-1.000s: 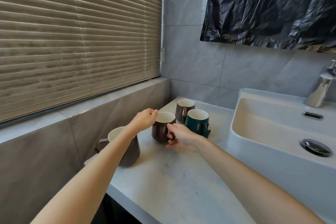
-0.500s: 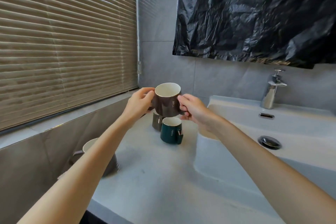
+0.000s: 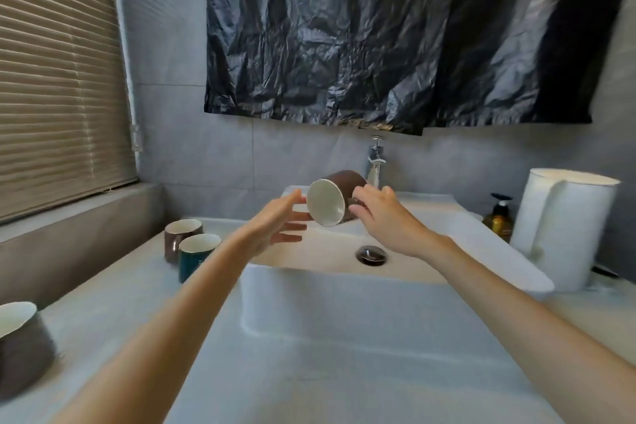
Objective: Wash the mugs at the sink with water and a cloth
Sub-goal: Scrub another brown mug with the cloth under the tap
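A brown mug (image 3: 347, 182) with a cream inside hangs tilted on its side over the white sink (image 3: 344, 303), its mouth facing me, just below the chrome tap (image 3: 375, 158). My right hand (image 3: 382, 217) grips it from the right side. My left hand (image 3: 278, 220) has its fingers spread and straight, with the fingertips at the mug's rim. On the counter to the left stand another brown mug (image 3: 180, 237) and a teal mug (image 3: 196, 256) side by side. A larger brown mug (image 3: 20, 344) sits at the near left edge. No cloth is visible.
The sink's drain (image 3: 371, 254) lies under the hands. A roll of white paper towels (image 3: 561, 227) and a pump bottle (image 3: 499, 217) stand right of the sink. A black plastic sheet (image 3: 395, 31) hangs above the tap; window blinds (image 3: 58, 86) fill the left.
The brown mug has gone from upright above the counter to tilted over the sink near the tap. My left hand has let go and opened; my right hand still holds it.
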The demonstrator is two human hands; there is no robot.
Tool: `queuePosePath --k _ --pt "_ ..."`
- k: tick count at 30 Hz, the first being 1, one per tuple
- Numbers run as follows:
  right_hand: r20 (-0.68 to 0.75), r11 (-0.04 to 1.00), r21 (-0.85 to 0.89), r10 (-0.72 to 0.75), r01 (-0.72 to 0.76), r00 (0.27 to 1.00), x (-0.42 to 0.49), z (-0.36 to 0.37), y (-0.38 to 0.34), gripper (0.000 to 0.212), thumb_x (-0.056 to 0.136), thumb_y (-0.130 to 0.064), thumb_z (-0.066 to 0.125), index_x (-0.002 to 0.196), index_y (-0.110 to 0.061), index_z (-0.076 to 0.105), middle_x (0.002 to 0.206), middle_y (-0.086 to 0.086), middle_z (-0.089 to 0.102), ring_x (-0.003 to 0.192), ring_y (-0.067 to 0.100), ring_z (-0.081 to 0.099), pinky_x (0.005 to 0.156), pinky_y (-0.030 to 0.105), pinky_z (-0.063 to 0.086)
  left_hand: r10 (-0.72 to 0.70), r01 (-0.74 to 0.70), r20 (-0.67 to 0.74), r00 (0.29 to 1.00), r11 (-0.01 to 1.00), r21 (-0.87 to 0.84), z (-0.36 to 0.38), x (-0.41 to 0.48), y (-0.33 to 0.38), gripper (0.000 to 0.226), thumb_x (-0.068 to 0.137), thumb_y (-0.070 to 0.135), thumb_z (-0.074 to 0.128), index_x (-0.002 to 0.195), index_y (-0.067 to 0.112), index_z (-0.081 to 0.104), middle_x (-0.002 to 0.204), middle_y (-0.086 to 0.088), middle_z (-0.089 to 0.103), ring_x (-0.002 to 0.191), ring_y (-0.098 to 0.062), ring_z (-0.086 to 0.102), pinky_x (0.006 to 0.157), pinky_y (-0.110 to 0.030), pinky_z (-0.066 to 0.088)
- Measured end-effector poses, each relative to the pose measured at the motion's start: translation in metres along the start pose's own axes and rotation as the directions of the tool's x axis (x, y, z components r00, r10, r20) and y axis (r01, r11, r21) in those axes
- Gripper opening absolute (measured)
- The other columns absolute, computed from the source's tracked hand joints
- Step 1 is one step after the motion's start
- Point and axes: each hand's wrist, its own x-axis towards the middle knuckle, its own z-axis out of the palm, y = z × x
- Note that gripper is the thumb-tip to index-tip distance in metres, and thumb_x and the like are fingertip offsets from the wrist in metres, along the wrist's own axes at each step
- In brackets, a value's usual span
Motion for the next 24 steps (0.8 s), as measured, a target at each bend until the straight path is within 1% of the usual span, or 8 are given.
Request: queuePosePath --k 5,9,12,14,17,20,22,24 --pt "-0.085 0.816 -0.554 -0.251 0.164 0.964 -0.032 -0.011 0.056 0.008 0.095 -0.016 0.057 0.088 -0.013 0.053 0.084 0.002 0.05 0.075 0.019 0.029 0.059 0.032 0.035 -0.025 0.023 0.082 0.996 0.999 0.025 0.05 0.023 -0.008 0.057 0.101 0.055 0.023 0.129 0.017 0.055 0.129 -0.006 0.058 0.12 -0.028 0.051 0.095 -0.04 0.047" --pt "-0.043 0.691 -0.703 -0.278 0.168 0.96 -0.047 -0.019 0.079 0.024 0.074 0.004 0.068 0.087 -0.014 0.059 0.082 0.003 0.054 0.07 0.02 0.038 0.054 0.029 0.035 -0.039 0.035 0.137 0.99 0.999 0.027 0.079 0.036 -0.012 0.055 0.099 0.059 0.023 0.123 0.021 0.055 0.128 -0.004 0.058 0.12 -0.028 0.051 0.1 -0.043 0.046" --pt "-0.047 0.591 -0.788 -0.338 0.173 0.94 -0.055 -0.022 0.089 0.027 0.073 0.01 0.054 0.086 -0.012 0.06 0.078 0.005 0.055 0.068 0.022 0.046 0.061 0.029 0.04 -0.038 0.035 0.167 0.985 0.999 0.017 0.091 0.044 -0.014 0.052 0.098 0.06 0.025 0.123 0.025 0.054 0.126 -0.001 0.059 0.118 -0.027 0.053 0.097 -0.04 0.047" --pt "-0.073 0.593 -0.79 -0.347 0.158 0.935 -0.057 -0.022 0.093 0.024 0.074 0.01 0.055 0.087 -0.011 0.06 0.079 0.007 0.056 0.069 0.024 0.048 0.064 0.03 0.044 -0.023 0.022 0.166 0.986 1.0 0.005 0.097 0.047 -0.015 0.047 0.099 0.055 0.031 0.125 0.024 0.055 0.127 0.0 0.06 0.118 -0.027 0.054 0.094 -0.039 0.048" --pt "-0.124 0.719 -0.69 -0.232 0.084 0.965 -0.059 -0.015 0.101 0.027 0.073 0.003 0.072 0.093 -0.012 0.063 0.089 0.007 0.062 0.075 0.023 0.051 0.061 0.029 0.048 0.009 -0.009 0.132 0.991 1.0 0.003 0.101 0.05 -0.015 0.036 0.1 0.038 0.044 0.131 0.021 0.053 0.131 -0.002 0.059 0.119 -0.028 0.054 0.099 -0.043 0.048" --pt "-0.204 0.862 -0.503 -0.046 -0.064 0.978 -0.059 -0.009 0.1 0.011 0.092 -0.012 0.06 0.101 -0.017 0.06 0.099 -0.002 0.059 0.087 0.019 0.045 0.065 0.026 0.046 0.05 -0.051 0.143 0.988 0.999 0.006 0.102 0.053 -0.015 0.035 0.097 0.026 0.053 0.133 0.029 0.051 0.129 -0.001 0.059 0.115 -0.024 0.057 0.095 -0.039 0.05" --pt "-0.274 0.963 -0.204 0.117 -0.176 0.955 -0.055 -0.009 0.097 0.013 0.101 -0.022 0.045 0.1 -0.017 0.056 0.098 -0.006 0.053 0.092 0.016 0.043 0.072 0.027 0.042 0.068 -0.066 0.156 0.985 0.998 -0.017 0.103 0.055 -0.013 0.042 0.096 0.028 0.055 0.138 0.028 0.048 0.128 -0.001 0.059 0.114 -0.024 0.058 0.095 -0.039 0.05" --pt "-0.257 0.939 0.192 0.329 -0.286 0.909 -0.052 -0.012 0.091 0.017 0.102 -0.024 0.041 0.096 -0.014 0.054 0.095 -0.003 0.053 0.091 0.015 0.045 0.07 0.024 0.04 0.064 -0.055 0.176 0.982 0.997 -0.056 0.105 0.056 -0.011 0.046 0.096 0.035 0.054 0.14 0.026 0.045 0.131 -0.004 0.058 0.115 -0.026 0.059 0.097 -0.041 0.05"
